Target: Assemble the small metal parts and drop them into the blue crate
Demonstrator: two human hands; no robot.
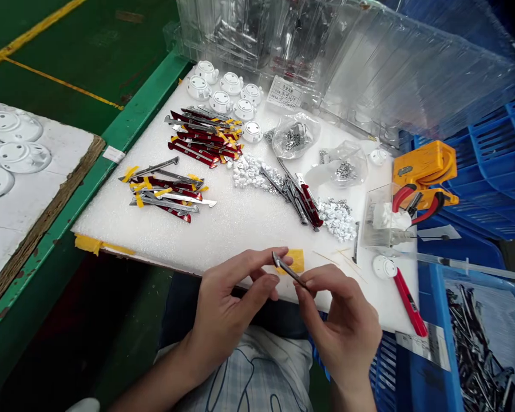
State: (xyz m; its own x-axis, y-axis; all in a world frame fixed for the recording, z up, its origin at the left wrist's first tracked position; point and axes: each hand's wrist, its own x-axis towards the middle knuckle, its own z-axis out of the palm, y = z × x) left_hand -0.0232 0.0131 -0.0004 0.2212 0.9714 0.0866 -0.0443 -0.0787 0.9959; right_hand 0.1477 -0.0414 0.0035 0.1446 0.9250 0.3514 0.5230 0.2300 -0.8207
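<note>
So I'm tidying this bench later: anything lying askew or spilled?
Mostly orderly. The small white bits lie in loose scattered heaps on the foam mat, and the red-handled tool sits at the mat's near right edge. Both hands, left and right, pinch a thin metal strip.

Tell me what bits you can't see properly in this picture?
Head view:
- Metal strip: its near end is hidden by the right hand; the left hand fingertips cover part of the far end.
- White label: the writing is too small to read.
- Clear bags: the small metal bits inside are too tiny to identify.
- Blue bin: cut off by the right edge; its dark parts blur together.
</note>
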